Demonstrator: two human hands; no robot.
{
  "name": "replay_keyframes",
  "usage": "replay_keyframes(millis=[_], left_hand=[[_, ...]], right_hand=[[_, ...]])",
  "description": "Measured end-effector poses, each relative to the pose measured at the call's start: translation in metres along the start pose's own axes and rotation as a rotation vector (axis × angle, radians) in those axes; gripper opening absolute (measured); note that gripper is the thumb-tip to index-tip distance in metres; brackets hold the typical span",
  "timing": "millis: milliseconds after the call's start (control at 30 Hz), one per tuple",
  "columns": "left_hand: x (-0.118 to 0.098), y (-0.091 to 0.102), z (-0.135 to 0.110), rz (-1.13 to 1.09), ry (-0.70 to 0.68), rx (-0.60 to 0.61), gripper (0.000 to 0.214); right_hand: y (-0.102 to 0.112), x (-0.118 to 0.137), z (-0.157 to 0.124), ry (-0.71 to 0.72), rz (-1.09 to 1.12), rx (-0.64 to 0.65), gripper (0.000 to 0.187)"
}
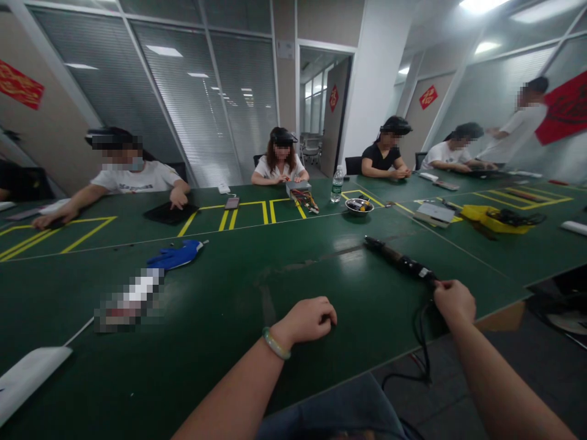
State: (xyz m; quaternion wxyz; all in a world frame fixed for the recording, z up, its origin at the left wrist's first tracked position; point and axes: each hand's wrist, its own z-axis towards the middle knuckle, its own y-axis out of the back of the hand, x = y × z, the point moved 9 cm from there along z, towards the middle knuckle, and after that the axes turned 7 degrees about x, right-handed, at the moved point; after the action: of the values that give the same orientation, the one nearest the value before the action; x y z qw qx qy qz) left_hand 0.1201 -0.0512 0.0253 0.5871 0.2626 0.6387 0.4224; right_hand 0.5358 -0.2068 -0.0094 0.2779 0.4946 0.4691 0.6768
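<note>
My left hand (308, 320) rests on the green table (220, 305), fingers curled under in a loose fist with nothing visible in them; a pale green bracelet (276, 343) sits on the wrist. My right hand (454, 300) is closed on the near end of a long black corded tool (400, 261) that lies on the table pointing away to the left. Its black cable (419, 342) hangs over the table edge below my hand.
A blue glove (177, 255) lies at the left. A metal bowl (359, 206), a water bottle (337, 184) and a yellow tray (493, 219) stand farther back. Several people wearing head cameras sit around the far side. A white object (27, 377) lies near left.
</note>
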Motion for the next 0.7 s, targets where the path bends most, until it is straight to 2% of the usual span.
replay_keyframes(millis=[67,133,300,700], left_hand=[[-0.001,0.001,0.000,-0.008,0.002,0.005,0.016],[-0.001,0.003,0.000,-0.014,0.007,0.010,0.017],[-0.001,0.003,0.000,-0.021,0.016,0.018,0.018],[0.001,0.002,0.001,-0.052,0.025,0.029,0.021]], right_hand=[[0.002,-0.011,0.000,-0.069,0.009,-0.056,0.034],[0.003,-0.011,-0.004,-0.086,0.003,-0.093,0.036],[0.003,-0.002,-0.008,-0.029,-0.041,-0.122,0.038],[0.001,-0.006,-0.005,0.003,-0.015,-0.139,0.045]])
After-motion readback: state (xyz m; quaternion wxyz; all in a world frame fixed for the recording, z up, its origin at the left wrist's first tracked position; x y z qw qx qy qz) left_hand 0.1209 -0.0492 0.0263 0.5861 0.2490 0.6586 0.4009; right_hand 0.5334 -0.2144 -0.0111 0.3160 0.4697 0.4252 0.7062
